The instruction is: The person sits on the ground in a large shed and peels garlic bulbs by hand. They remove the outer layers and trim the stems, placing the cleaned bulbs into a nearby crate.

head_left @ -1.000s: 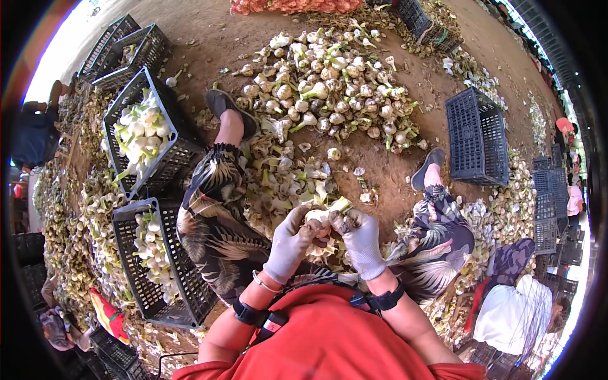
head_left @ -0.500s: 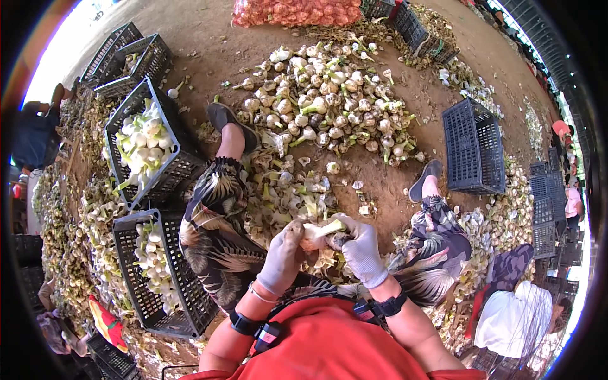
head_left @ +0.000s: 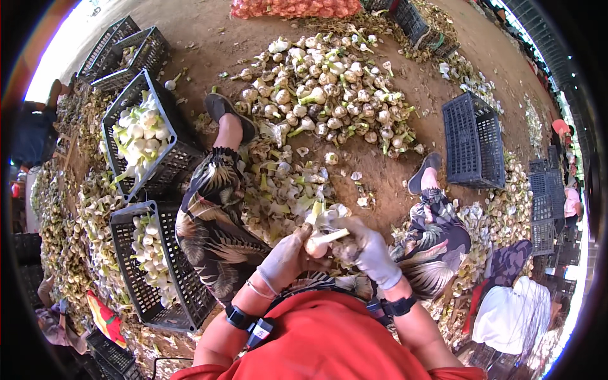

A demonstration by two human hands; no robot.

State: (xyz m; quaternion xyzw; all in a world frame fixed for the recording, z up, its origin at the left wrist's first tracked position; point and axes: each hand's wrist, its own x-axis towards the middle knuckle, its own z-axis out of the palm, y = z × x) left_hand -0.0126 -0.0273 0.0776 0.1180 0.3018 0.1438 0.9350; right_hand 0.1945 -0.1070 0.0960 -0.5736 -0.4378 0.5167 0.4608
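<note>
Seated on the dirt floor (head_left: 392,171), legs in leaf-print trousers stretched out either side. Both gloved hands up at the lap: left hand (head_left: 285,258) wrapped around a garlic bulb (head_left: 315,246), grip pressed tight on it; right hand (head_left: 370,252) pinching the bulb's pale stalk (head_left: 334,235), fingers closed. Bulb held between the knees, just above a heap of peelings (head_left: 285,190). Ahead, a big pile of untrimmed garlic (head_left: 323,88). To the left, two black crates (head_left: 126,228) holding cleaned white bulbs. Off right, another black crate (head_left: 472,142) tipped on its side.
</note>
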